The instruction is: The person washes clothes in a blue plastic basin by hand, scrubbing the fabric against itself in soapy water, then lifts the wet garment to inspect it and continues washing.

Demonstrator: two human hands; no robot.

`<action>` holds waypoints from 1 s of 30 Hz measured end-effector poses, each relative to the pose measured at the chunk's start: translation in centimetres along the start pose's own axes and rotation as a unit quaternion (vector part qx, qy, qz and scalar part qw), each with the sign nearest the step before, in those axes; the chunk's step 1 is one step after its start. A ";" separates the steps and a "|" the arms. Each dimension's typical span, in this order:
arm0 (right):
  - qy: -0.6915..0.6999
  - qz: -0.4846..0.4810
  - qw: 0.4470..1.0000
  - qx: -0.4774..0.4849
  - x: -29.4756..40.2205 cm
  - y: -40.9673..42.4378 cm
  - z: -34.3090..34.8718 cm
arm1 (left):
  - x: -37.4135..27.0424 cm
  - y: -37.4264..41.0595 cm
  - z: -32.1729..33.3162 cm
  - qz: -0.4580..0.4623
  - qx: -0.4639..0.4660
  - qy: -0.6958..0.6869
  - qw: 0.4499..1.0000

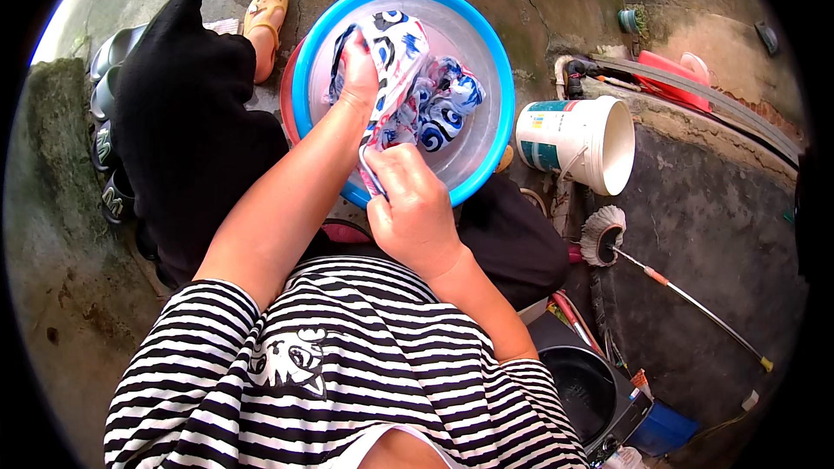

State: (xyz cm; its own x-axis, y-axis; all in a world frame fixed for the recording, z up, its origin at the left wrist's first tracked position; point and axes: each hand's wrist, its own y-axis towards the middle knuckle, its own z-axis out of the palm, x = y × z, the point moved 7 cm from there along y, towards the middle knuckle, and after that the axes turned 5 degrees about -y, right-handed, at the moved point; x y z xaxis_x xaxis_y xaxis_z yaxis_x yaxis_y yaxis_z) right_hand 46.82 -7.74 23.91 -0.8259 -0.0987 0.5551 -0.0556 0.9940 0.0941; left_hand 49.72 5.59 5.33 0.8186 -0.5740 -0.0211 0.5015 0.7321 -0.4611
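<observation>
A wet cloth garment (pixel 391 45), white with blue, black and red swirls, is stretched between my two hands. My left hand (pixel 360 71) grips its upper part over the far left of a blue-rimmed plastic basin (pixel 502 101). My right hand (pixel 410 198) is closed on a narrow edge of the cloth at the basin's near rim. The bunched rest of the fabric (pixel 449 104) lies in the basin. My fingertips are partly hidden by the cloth and by the hands themselves.
Under the basin's left side a red rim (pixel 288 91) shows. A white plastic bucket (pixel 554 143) lies tipped to the right, with a long-handled mop (pixel 603 234) below it. Several slippers (pixel 104 98) line the left. A dark pan (pixel 576 384) sits at lower right.
</observation>
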 end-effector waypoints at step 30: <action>-0.012 0.005 0.999 0.034 2.0 1.0 0.5 | 1.8 -0.2 0.7 -0.078 0.056 -0.007 0.995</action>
State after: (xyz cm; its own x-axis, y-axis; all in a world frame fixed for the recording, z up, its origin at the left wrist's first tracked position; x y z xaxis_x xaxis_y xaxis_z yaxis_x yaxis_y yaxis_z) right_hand 44.81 -6.93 24.74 -0.8393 -0.0889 0.5364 -0.0853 0.9959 0.0317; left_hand 51.28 4.70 5.96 0.7313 -0.6797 0.0569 0.6508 0.6705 -0.3562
